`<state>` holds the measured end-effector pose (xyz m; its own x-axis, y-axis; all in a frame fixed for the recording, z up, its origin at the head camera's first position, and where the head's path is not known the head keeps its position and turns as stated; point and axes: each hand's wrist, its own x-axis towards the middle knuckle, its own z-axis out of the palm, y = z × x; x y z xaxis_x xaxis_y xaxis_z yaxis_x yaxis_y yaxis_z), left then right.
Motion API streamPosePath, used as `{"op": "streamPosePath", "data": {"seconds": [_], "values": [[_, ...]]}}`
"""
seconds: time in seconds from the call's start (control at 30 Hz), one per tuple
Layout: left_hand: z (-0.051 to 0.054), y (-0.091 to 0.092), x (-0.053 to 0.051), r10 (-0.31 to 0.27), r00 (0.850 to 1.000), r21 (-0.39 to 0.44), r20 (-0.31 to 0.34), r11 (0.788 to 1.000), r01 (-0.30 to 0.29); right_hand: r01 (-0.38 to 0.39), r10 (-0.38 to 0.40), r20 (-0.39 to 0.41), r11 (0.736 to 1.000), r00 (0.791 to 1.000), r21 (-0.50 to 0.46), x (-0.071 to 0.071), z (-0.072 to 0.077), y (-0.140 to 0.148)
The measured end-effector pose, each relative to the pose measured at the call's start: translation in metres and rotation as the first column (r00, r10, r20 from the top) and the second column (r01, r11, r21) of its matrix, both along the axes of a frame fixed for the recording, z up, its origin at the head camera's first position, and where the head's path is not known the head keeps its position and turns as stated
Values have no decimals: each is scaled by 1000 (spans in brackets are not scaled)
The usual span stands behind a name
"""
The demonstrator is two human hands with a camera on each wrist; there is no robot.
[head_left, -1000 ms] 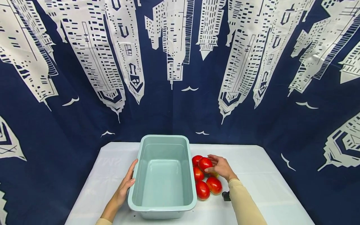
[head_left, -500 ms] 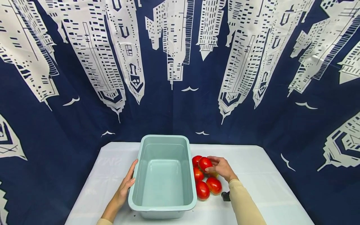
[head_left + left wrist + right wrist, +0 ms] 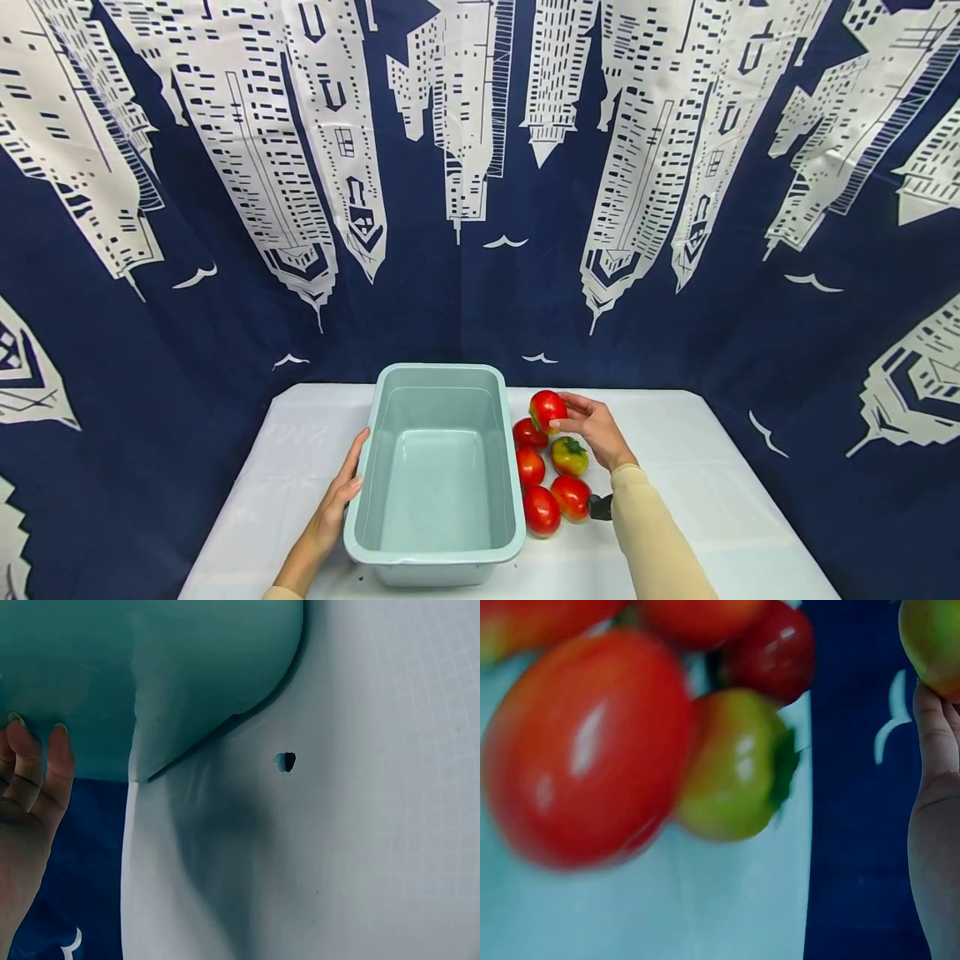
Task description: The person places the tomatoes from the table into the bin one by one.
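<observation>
In the head view my right hand (image 3: 592,427) pinches a red tomato (image 3: 547,407), raised above the others. The right wrist view shows that tomato's yellow-green underside (image 3: 934,645) at the fingertips. Below lie several tomatoes: a dark red one (image 3: 528,434), a yellow-green one with a leafy top (image 3: 569,457), and red ones, among them one (image 3: 542,512) near the front. My left hand (image 3: 330,504) rests against the left outer wall of a pale green plastic bin (image 3: 512,500), its fingers extended. In the left wrist view these fingertips touch the bin wall (image 3: 67,682).
The bin stands on a white-covered table (image 3: 697,467), close left of the tomatoes. A dark blue cloth (image 3: 457,317) printed with white buildings hangs behind. A small black object (image 3: 600,507) sits by the right sleeve. A dark speck (image 3: 285,762) lies near the bin.
My right hand has lifted the red tomato up and away from the pile, uncovering the yellow-green tomato. The left hand and bin stay in place; the head view has tilted slightly.
</observation>
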<state>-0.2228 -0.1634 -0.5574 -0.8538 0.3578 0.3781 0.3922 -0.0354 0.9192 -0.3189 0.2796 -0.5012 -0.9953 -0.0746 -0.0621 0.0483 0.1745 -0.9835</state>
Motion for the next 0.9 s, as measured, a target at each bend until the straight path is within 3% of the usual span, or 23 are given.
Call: {"op": "streamPosePath", "data": {"seconds": [0.23, 0.5, 0.9], "values": [[3, 1, -1, 8, 1000, 6, 22, 1000, -8, -62, 46, -109, 986, 993, -154, -8, 25, -14], [3, 1, 1, -31, 1000, 23, -5, 999, 31, -140, 113, -175, 979, 978, -151, -17, 49, -44], [1, 3, 1, 40, 999, -6, 29, 999, -40, -267, 228, -205, 945, 952, -188, -29, 87, -121]]}}
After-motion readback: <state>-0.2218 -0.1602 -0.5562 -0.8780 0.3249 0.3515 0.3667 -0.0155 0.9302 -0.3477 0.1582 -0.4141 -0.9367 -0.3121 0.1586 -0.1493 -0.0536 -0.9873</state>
